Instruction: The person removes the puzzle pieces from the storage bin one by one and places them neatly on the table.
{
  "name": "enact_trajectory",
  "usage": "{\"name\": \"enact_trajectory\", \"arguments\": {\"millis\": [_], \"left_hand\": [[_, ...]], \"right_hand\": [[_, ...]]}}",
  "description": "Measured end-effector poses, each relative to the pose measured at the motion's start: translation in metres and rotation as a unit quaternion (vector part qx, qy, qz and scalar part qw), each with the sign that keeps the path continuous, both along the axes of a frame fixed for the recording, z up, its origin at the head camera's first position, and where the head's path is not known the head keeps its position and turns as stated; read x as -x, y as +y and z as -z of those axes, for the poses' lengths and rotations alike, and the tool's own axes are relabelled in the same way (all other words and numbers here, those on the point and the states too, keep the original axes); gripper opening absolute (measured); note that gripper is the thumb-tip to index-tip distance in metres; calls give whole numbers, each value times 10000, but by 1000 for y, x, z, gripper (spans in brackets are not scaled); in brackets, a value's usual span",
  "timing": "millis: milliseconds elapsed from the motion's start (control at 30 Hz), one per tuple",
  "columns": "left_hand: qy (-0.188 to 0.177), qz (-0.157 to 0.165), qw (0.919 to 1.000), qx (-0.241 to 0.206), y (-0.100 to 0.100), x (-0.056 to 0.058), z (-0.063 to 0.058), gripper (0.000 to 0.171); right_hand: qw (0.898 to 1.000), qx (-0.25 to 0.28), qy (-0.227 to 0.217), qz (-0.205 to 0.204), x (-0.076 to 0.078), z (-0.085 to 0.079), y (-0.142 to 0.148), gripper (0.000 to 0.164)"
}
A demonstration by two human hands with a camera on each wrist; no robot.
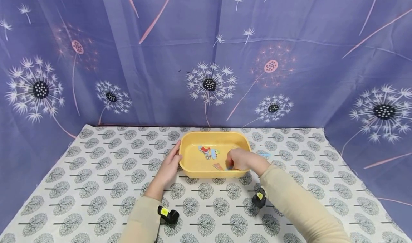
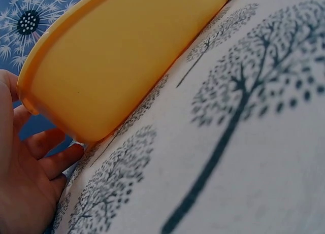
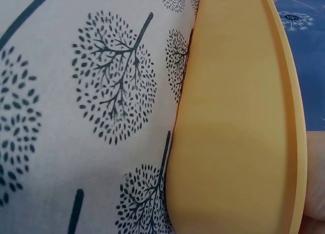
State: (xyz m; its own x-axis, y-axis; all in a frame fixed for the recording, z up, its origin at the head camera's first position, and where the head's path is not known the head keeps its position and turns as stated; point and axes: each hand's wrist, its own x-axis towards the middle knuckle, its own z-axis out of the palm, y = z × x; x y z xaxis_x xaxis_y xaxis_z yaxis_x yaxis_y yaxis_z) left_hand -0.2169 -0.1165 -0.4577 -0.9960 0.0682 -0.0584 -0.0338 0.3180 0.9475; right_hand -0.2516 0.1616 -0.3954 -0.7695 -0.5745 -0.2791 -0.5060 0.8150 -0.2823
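Observation:
A yellow plastic tub [image 1: 196,174] sits on the patterned cloth. At its left end my left hand [image 1: 169,166] holds it, with the fingers along the outer wall and the thumb at the rim. Over the right part of the tub my right hand [image 1: 239,159] reaches inside, fingers bent down towards the bottom. Its fingertips are hidden, so I cannot tell whether they pinch anything. A bit of blue shows beside them. Flat colourful cut-out pieces lie in the tub: a red and blue one [image 1: 205,150], a light blue one [image 1: 214,153] and an orange-brown one [image 1: 217,166].
A pale blue flat piece [image 1: 265,155] lies on the white tree-print cloth [image 1: 206,207] right of the tub, beyond my right wrist. Behind the table hangs a purple curtain [image 1: 167,57] with dandelion prints. Each sleeve has a small black camera [image 1: 170,216] at the wrist.

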Motion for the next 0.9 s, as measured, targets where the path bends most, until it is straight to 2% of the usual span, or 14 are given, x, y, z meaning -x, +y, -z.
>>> {"name": "enact_trajectory", "arguments": {"millis": [133, 267, 433, 733, 900], "left_hand": [[17, 6, 10000, -11, 0, 1, -1, 55], [19, 23, 10000, -37, 1, 0, -1, 55], [-22, 56, 9996, -270, 1, -1, 0, 55], [12, 92, 9996, -279, 0, -1, 2, 55], [10, 87, 9996, -286, 1, -1, 1, 55]], "right_hand": [[10000, 11, 15, 2, 0, 0, 0, 10], [9998, 56, -81, 187, 0, 1, -1, 12], [9994, 124, -148, 301, -2, 1, -1, 14], [9997, 203, -103, 110, -1, 2, 0, 12], [9980, 539, -302, 114, 0, -2, 2, 10]]}}
